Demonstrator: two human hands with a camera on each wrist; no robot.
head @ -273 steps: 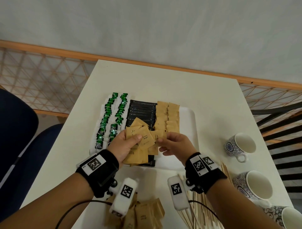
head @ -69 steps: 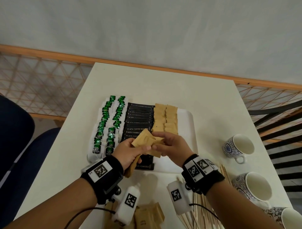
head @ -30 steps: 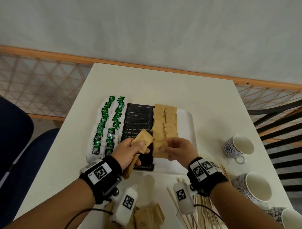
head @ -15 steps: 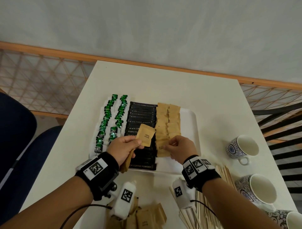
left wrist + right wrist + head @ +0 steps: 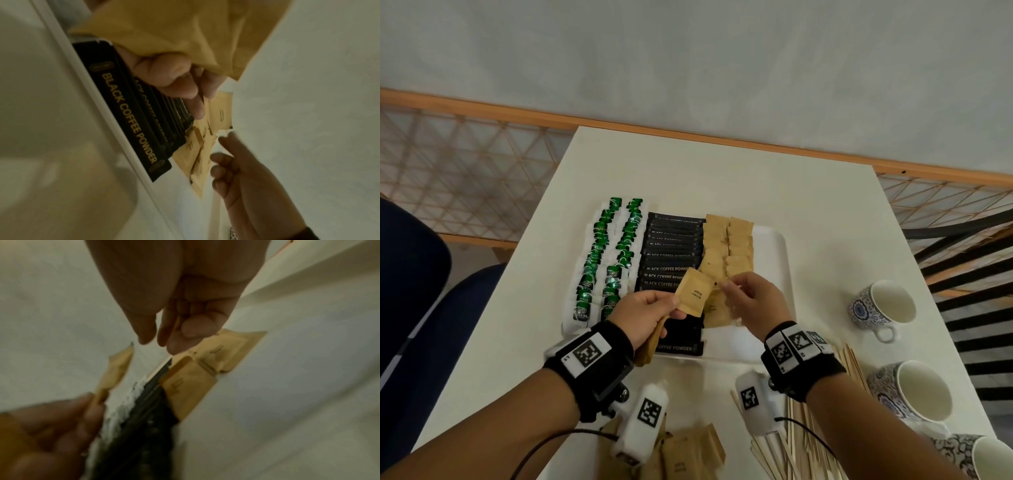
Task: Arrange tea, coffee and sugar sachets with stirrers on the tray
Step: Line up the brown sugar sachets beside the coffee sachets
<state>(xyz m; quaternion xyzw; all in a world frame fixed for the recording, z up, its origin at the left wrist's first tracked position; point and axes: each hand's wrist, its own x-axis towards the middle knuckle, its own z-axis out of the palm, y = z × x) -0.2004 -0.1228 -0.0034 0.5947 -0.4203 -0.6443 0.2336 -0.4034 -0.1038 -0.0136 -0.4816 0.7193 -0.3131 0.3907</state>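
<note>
The left hand hides part of the black coffee powder sachets; the bundle of thin wooden stirrers is cut off by the bottom edge.

- Sugar sachets: matt brown kraft paper, I note.
- Coffee sachets: glossy black foil look.
- Tray: smooth white plastic.
- Stirrers: pale bare wood.
- Cups: glazed, patterned ceramic.

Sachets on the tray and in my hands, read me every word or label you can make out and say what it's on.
"BLACK COFFEE POWDER": on the black coffee sachets in the tray's middle column, also clear from the left wrist.
"Brown Sugar": on the brown sachet the left hand holds up.
Green tea bag tags: a logo, unreadable.
Brown sachets on the tray: print too small.
Wristband squares: coded patterns, no words.
</note>
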